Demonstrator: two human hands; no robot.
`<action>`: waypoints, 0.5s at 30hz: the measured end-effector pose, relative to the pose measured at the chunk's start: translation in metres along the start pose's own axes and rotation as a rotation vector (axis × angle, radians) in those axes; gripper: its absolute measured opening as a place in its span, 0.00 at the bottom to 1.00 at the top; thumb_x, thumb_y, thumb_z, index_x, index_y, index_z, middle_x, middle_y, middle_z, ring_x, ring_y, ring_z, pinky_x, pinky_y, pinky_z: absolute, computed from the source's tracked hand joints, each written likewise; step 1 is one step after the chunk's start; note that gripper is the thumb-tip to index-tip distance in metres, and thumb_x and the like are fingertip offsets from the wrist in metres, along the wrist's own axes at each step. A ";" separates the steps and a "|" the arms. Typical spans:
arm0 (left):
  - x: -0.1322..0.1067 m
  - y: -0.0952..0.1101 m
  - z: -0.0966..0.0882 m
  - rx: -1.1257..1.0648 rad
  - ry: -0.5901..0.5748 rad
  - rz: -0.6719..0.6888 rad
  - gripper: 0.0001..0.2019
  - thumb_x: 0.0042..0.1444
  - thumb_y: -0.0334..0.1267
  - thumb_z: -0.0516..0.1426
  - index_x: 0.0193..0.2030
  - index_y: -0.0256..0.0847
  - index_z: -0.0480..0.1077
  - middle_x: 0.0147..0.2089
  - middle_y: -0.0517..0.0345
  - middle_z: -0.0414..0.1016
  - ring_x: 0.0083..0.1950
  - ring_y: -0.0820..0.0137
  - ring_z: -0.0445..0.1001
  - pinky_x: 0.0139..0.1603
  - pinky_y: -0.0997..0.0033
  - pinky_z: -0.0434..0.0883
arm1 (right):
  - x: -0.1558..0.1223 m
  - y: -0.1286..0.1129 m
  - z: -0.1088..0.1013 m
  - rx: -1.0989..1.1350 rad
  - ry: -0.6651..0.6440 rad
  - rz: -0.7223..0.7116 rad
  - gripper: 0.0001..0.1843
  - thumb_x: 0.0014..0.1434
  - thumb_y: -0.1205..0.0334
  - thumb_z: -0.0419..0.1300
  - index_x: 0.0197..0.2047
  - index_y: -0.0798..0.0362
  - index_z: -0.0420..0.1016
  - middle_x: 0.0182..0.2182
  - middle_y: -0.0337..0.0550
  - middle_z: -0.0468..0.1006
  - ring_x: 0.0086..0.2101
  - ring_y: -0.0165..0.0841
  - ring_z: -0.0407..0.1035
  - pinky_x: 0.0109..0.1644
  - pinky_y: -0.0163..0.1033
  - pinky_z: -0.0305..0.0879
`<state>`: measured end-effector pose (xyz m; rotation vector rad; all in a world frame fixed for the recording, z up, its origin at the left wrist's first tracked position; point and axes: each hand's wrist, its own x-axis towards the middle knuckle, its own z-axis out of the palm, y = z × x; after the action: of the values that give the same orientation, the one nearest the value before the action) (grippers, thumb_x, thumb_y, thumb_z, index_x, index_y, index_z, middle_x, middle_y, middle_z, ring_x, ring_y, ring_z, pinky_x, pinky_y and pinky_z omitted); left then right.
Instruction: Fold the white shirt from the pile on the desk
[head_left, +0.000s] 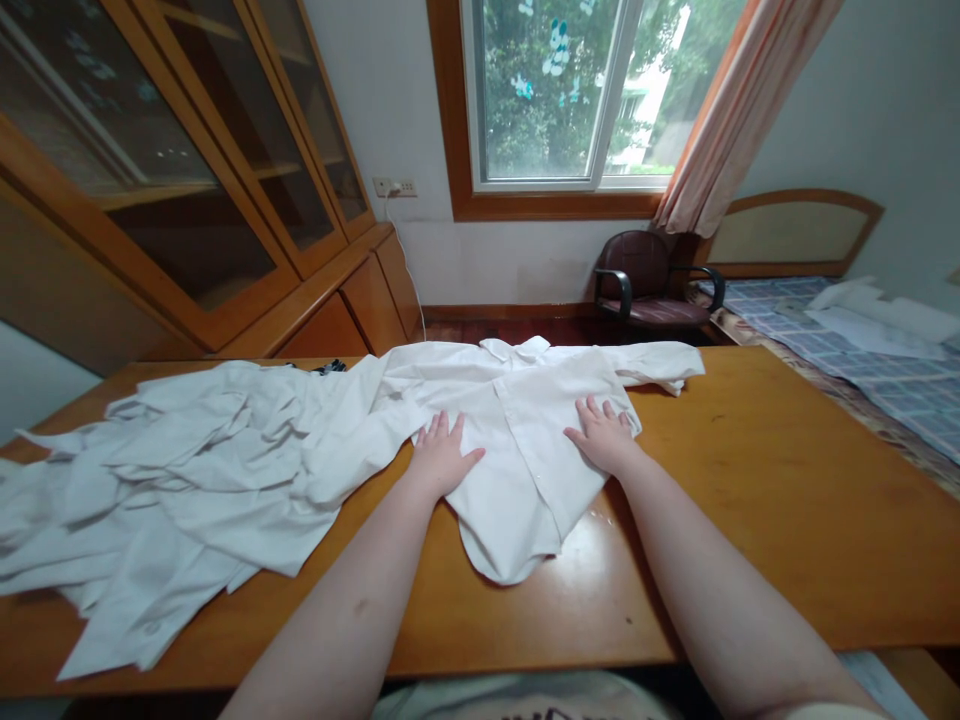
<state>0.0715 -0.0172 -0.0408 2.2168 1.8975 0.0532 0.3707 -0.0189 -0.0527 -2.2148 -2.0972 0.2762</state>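
A white button-up shirt (517, 420) lies spread flat on the wooden table (787, 500), collar toward the window and hem toward me. My left hand (441, 452) rests palm down on the shirt's left side, fingers stretched out. My right hand (604, 433) presses flat on the shirt's right side, fingers spread. Neither hand holds anything. The shirt's right sleeve (660, 365) lies out toward the table's far edge.
A heap of several other white shirts (172, 480) covers the left part of the table. A wooden glass-door cabinet (187, 190) stands at the left. A dark armchair (652, 285) sits under the window, and a bed (862, 340) is at the right.
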 end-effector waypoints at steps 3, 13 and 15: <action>0.016 -0.015 0.003 -0.001 0.020 0.052 0.38 0.55 0.57 0.50 0.67 0.37 0.51 0.70 0.38 0.42 0.70 0.52 0.42 0.65 0.51 0.45 | 0.001 0.005 -0.008 0.087 0.121 0.015 0.30 0.60 0.48 0.49 0.61 0.56 0.61 0.61 0.54 0.59 0.59 0.47 0.52 0.61 0.50 0.48; -0.009 -0.006 -0.023 0.012 0.277 -0.152 0.22 0.58 0.48 0.47 0.50 0.35 0.69 0.48 0.40 0.71 0.49 0.54 0.70 0.48 0.59 0.66 | -0.005 0.018 -0.026 0.147 0.394 0.269 0.28 0.55 0.55 0.55 0.56 0.58 0.66 0.50 0.57 0.71 0.48 0.47 0.65 0.51 0.46 0.59; -0.013 -0.005 -0.025 0.005 0.257 -0.166 0.21 0.58 0.48 0.47 0.48 0.36 0.70 0.45 0.41 0.73 0.47 0.54 0.71 0.46 0.59 0.66 | -0.008 0.014 -0.028 0.102 0.439 0.193 0.22 0.56 0.56 0.53 0.52 0.54 0.71 0.50 0.53 0.72 0.48 0.45 0.66 0.51 0.45 0.59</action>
<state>0.0602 -0.0257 -0.0157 2.1329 2.2103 0.3202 0.3890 -0.0256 -0.0270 -2.1744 -1.6130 -0.0861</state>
